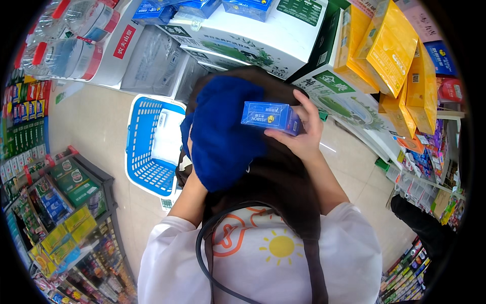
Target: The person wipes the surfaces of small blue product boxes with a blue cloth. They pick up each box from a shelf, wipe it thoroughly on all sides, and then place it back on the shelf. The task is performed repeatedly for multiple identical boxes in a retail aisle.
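My right hand (pixel 303 129) grips a small blue Jissbon box (pixel 265 117) by its right end, thumb on the near side and fingers on the far side. Left of it, a blue cloth (pixel 228 133) drapes over my left hand (pixel 190 142), which holds it. Most of that hand is hidden; a strip of it shows at the cloth's left edge. The box is over the cloth's right part; whether they touch I cannot tell. A dark brown apron (pixel 281 178) hangs from my neck beneath both hands.
A blue shopping basket (pixel 146 167) on the tiled floor (pixel 87 117) holds a white package (pixel 167 133). Blue boxes (pixel 248 8) rest on a white milk carton case (pixel 235 41) ahead. Yellow boxes (pixel 391 57) are stacked right, bottled water (pixel 72 57) upper left, store shelves (pixel 106 186) lower left.
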Available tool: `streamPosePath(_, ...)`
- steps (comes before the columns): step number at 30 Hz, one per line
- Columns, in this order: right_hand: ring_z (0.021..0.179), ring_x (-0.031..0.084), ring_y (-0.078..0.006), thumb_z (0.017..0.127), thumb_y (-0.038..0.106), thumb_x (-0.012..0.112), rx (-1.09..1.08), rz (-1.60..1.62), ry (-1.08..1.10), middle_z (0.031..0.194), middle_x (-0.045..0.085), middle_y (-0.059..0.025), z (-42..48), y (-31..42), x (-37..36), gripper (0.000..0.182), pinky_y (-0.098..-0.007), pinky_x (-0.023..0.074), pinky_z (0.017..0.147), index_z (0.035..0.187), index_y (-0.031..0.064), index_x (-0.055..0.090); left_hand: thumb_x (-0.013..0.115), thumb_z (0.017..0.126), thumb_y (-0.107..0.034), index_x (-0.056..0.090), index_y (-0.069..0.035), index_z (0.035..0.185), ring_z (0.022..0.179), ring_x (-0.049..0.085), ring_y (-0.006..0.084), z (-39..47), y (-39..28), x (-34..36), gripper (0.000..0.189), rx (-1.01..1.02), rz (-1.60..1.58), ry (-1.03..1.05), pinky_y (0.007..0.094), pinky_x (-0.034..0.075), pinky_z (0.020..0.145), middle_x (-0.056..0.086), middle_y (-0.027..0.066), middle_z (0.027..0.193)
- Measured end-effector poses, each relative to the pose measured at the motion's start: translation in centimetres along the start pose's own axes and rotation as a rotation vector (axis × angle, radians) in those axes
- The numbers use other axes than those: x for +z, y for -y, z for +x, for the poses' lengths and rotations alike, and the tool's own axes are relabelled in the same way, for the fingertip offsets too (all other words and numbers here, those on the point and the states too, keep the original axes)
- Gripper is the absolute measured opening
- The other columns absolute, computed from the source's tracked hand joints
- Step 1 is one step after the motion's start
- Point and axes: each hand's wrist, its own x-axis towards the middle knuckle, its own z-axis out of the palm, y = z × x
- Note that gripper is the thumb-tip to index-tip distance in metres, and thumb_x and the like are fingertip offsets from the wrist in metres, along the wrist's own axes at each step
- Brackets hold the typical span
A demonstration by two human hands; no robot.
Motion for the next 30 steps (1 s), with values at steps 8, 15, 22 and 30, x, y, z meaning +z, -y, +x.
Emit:
streamPosePath(8,0.066,0.059,-0.0168,0.05,0.009,0.076,-0.028,-0.079,0.045,0.074,0.061,-0.0094,0.5,0.5,0.3,0.073,-0.0215,0.0442,0.062,0.113,-0.0004,0.04,0.061,0.067,-0.02,0.047,-0.004,0.107,0.099,0.045,0.0291,-0.7,0.4,0.8,0.046,-0.021,-0.171,-0.029,0.0342,0.035,0.086,0.048,0.0139,0.107)
streamPosePath(15,0.066,0.059,-0.0203,0.049,0.002,0.071,-0.068,-0.127,0.007,0.075,0.061,-0.0091,0.2,0.4,0.2,0.067,-0.0236,0.0447,0.061,0.111,0.001,0.044,0.06,0.068,-0.02,0.046,-0.003,0.108,0.101,0.045,0.0271,-1.2,0.6,2.4,0.046,-0.1,-0.144,0.041,0.0332,0.034,0.087,0.047,0.0141,0.109)
streamPosePath(22,0.067,0.057,-0.0152,0.052,0.0,0.071,-0.019,-0.037,0.044,0.076,0.059,-0.0103,-0.1,0.1,0.3,0.076,-0.0218,0.0419,0.068,0.117,-0.0022,0.032,0.061,0.066,-0.019,0.047,-0.003,0.106,0.099,0.046,0.0268,-1.0,1.3,2.2,0.046,-0.084,-0.342,-0.114,0.0331,0.034,0.087,0.048,0.0147,0.107)
streamPosePath(30,0.072,0.058,-0.0139,0.052,0.008,0.077,0.042,-0.024,0.039,0.076,0.059,-0.0096,-0.1,-0.1,0.4,0.082,-0.0212,0.0422,0.068,0.118,-0.0019,0.029,0.06,0.066,-0.019,0.047,-0.003,0.106,0.099,0.046,0.0273,-0.1,0.8,1.8,0.045,0.054,-0.25,-0.093,0.0329,0.035,0.087,0.048,0.0147,0.106)
